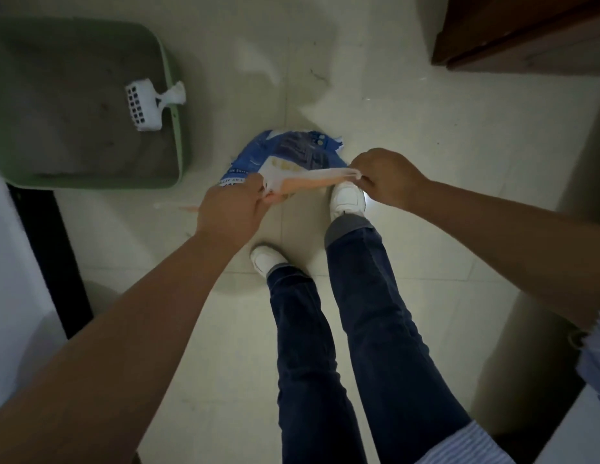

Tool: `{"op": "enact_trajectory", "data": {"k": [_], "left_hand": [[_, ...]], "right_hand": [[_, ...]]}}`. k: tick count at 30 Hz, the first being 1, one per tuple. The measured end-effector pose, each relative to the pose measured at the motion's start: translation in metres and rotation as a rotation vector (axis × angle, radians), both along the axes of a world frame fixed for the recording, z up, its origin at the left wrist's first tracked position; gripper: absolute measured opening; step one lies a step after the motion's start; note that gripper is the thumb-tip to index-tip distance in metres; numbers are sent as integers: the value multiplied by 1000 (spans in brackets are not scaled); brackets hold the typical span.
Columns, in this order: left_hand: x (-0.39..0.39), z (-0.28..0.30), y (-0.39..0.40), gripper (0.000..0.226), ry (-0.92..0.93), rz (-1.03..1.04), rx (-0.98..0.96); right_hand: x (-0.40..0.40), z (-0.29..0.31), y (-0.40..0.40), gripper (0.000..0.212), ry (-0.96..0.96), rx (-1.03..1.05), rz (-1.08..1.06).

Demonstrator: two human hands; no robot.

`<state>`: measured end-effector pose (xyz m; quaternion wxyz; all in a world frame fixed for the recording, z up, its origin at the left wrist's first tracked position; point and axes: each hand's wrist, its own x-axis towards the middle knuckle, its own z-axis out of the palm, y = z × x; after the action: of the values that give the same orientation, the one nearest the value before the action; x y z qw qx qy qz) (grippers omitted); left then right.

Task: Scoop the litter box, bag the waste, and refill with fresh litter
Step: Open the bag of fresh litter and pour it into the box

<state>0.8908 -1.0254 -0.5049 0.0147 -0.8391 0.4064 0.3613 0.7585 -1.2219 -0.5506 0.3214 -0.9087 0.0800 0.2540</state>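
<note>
A thin pale orange plastic bag (pixel 305 177) is stretched taut between my left hand (pixel 231 209) and my right hand (pixel 382 179), each gripping one end. Below the hands a blue litter bag (pixel 285 149) stands on the tiled floor with its top torn open. At the upper left sits the green litter box (pixel 176 128), filled with grey litter. A white slotted scoop (pixel 142 103) rests inside it with its handle leaning on the right rim.
My legs in dark jeans and white shoes (pixel 347 197) stand just under the hands. A brown wooden cabinet (pixel 519 31) fills the upper right corner. A white wall with a dark strip (pixel 50 249) runs along the left.
</note>
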Motion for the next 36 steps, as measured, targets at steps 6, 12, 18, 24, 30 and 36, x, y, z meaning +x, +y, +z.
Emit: {"op": "enact_trajectory", "data": {"k": [6, 12, 18, 24, 30, 36], "left_hand": [[-3, -1, -36, 55, -115, -20, 237], [-34, -17, -66, 40, -2, -104, 141], [-59, -12, -50, 40, -2, -17, 4], [-53, -25, -62, 12, 11, 109, -86], [-37, -31, -56, 39, 223, 638, -61], [-21, -1, -24, 49, 152, 796, -94]], "right_hand": [[2, 2, 3, 21, 16, -31, -28], [-14, -6, -3, 34, 246, -99, -101], [-24, -7, 2, 31, 293, -34, -201], [-23, -4, -6, 32, 301, -57, -181], [-3, 8, 6, 19, 42, 66, -33], [-5, 28, 26, 35, 155, 105, -54]]}}
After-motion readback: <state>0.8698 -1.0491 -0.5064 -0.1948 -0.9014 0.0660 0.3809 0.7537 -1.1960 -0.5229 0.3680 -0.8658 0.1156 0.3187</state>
